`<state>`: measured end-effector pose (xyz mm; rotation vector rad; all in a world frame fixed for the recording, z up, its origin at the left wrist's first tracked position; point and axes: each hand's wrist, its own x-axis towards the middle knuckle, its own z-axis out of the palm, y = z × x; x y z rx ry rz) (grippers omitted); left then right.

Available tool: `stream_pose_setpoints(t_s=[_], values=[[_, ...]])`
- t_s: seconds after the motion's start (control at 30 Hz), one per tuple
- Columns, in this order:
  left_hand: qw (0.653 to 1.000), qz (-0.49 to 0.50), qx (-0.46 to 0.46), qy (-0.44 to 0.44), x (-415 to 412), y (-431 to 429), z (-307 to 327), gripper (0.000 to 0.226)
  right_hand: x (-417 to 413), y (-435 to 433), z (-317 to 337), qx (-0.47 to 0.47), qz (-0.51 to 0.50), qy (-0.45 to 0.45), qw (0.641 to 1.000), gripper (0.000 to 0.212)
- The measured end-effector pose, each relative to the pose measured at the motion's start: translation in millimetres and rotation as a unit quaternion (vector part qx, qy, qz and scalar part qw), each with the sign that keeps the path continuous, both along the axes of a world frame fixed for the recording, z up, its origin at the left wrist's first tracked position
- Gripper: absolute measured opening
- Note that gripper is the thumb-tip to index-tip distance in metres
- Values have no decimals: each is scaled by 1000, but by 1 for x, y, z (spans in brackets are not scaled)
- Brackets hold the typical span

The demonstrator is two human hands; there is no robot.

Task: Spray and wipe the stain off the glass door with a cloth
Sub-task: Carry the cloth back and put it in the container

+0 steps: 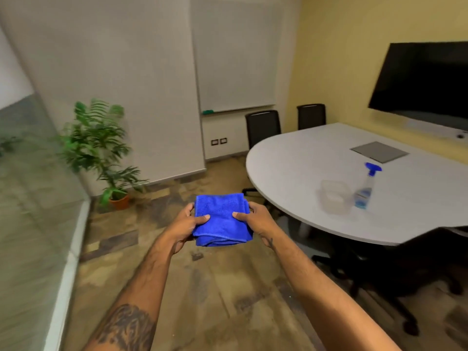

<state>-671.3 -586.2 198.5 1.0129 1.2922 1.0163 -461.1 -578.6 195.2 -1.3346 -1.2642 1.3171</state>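
A folded blue cloth [220,219] is held in front of me over the floor, gripped from both sides. My left hand [187,225] pinches its left edge, thumb on top. My right hand [255,219] pinches its right edge the same way. A clear spray bottle [364,191] with a blue trigger head stands upright on the white table [291,158] to my right, well apart from both hands. The glass wall [33,198] runs along my left side; no stain can be made out on it.
A clear plastic container [334,196] sits beside the spray bottle. A potted plant [101,153] stands in the left corner. Two black chairs [263,127] are behind the table, another chair base [379,272] under its near edge. A dark screen [425,79] hangs on the yellow wall.
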Motion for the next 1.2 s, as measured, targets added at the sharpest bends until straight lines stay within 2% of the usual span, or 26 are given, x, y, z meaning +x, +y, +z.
stream_pose_setpoints(t_s=[0.37,0.7,1.0,1.2], values=[[997,-79,-9,-8,188,106,-16,36,183,72,-26,-15,-131,-20,991,40],[993,-112,-28,-7,357,177,-22,33,353,132,-27,-23,-167,-48,985,31],[983,-178,-40,-9,441,239,-27,59,441,190,-38,-30,-206,-69,976,34],[977,-208,-34,9,491,301,-46,64,485,238,-50,-36,-238,-91,966,32]])
